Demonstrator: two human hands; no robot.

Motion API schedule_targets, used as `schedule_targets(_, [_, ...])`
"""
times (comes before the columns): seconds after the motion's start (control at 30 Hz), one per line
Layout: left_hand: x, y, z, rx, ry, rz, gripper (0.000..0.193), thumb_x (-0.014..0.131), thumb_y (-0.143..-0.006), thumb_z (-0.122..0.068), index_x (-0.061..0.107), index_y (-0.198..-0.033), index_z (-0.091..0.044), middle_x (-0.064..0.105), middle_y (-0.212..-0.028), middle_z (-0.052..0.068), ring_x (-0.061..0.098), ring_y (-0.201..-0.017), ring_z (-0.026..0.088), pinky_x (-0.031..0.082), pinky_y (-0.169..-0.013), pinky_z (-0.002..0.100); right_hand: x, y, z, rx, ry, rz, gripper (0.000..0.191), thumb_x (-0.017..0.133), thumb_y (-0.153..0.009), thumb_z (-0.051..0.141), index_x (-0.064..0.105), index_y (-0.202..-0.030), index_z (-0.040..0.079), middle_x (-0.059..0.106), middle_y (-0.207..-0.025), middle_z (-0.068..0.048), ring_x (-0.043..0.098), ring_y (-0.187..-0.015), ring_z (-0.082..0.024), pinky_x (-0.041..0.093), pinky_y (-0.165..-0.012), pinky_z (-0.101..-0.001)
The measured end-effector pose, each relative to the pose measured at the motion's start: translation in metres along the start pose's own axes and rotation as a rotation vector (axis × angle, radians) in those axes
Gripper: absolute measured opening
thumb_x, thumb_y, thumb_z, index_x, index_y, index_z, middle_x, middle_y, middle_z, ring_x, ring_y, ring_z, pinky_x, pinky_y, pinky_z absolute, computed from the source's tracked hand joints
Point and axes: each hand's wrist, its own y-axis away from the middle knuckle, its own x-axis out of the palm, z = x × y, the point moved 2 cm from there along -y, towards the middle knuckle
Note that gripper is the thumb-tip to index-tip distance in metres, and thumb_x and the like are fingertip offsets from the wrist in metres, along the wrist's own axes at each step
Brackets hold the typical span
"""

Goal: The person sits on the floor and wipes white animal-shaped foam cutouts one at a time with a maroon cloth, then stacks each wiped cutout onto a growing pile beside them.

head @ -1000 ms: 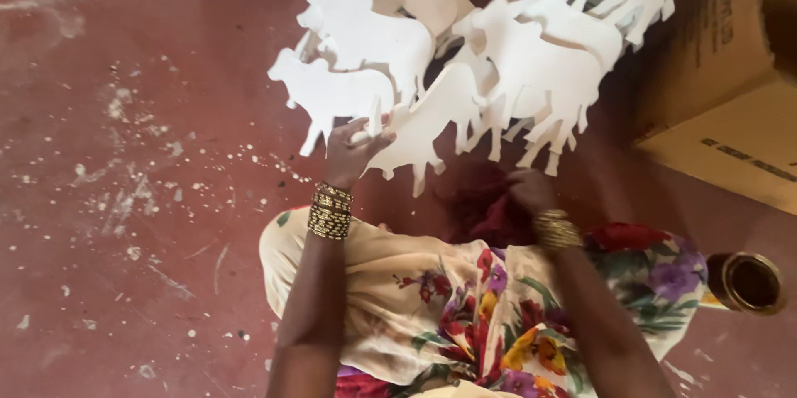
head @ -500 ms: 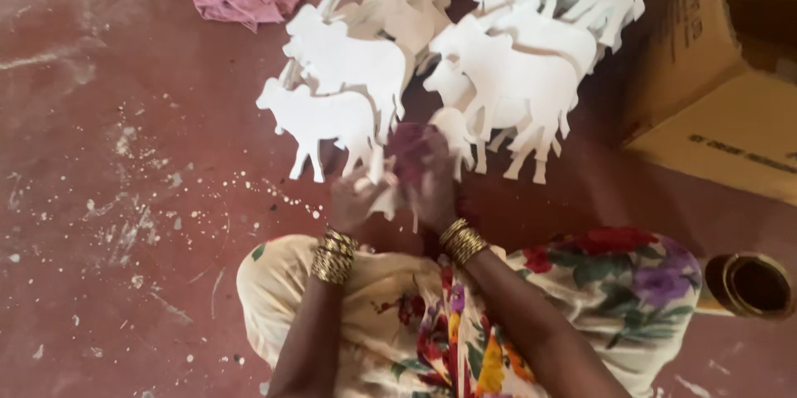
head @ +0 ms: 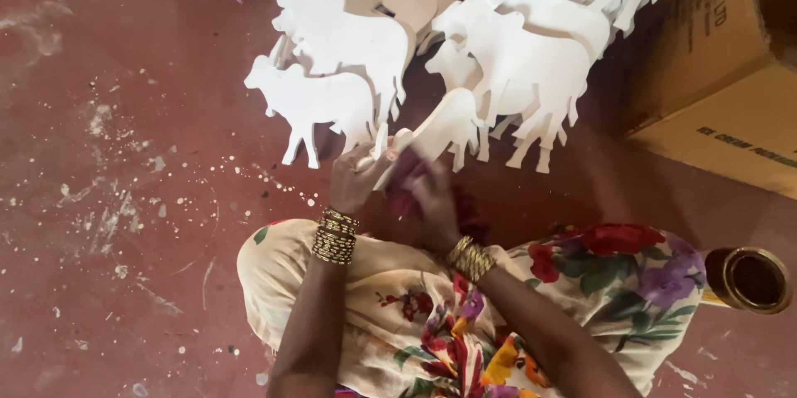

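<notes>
Just above the flowered lap, the left hand (head: 359, 175) held a white cow-shaped cutout (head: 444, 126) by its lower edge, fingers closed round it. The right hand (head: 430, 199) pressed a dark red cloth (head: 407, 175) against the same cutout, its grip wrapped about the cloth. More white cow cutouts (head: 349, 58) lay heaped on the red floor (head: 124, 199) from 11 to 1 o'clock. A cardboard box (head: 722, 91) sat at 2 o'clock, a brass pot (head: 751, 280) at 4 o'clock.
</notes>
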Motion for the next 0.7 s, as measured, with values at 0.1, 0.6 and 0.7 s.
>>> schedule_targets(0.1, [0.002, -0.003, 0.010, 0.155, 0.186, -0.043, 0.042, 0.066, -0.100, -0.043, 0.075, -0.128, -0.013, 0.079, -0.092, 0.005, 0.069, -0.079, 0.007, 0.053, -0.066, 0.025, -0.001, 0.003, 0.018, -0.083, -0.058, 0.141, 0.027, 0.069, -0.079, 0.004, 0.068, -0.105, 0.011, 0.058, -0.128, -0.020, 0.060, -0.118, -0.039, 0.050, -0.097, -0.0448])
schedule_targets(0.6, [0.024, 0.030, -0.030, 0.721, -0.200, -0.078, 0.049, 0.072, -0.091, -0.048, 0.074, -0.123, -0.011, 0.078, -0.113, 0.010, 0.078, -0.080, 0.019, 0.061, -0.062, 0.029, -0.106, -0.095, 0.003, 0.095, 0.632, 0.008, 0.036, 0.082, -0.084, 0.015, 0.073, -0.119, 0.017, 0.060, -0.136, -0.007, 0.057, -0.110, -0.033, 0.055, -0.091, -0.0433])
schedule_targets(0.7, [0.027, 0.025, -0.029, 0.597, -0.127, -0.060, 0.046, 0.069, -0.094, -0.045, 0.073, -0.126, -0.012, 0.078, -0.113, 0.012, 0.078, -0.078, 0.018, 0.061, -0.061, 0.029, -0.093, -0.086, 0.003, 0.056, 0.336, -0.073, 0.039, 0.080, -0.082, 0.016, 0.069, -0.120, 0.016, 0.059, -0.134, -0.008, 0.059, -0.120, -0.032, 0.054, -0.100, -0.0450])
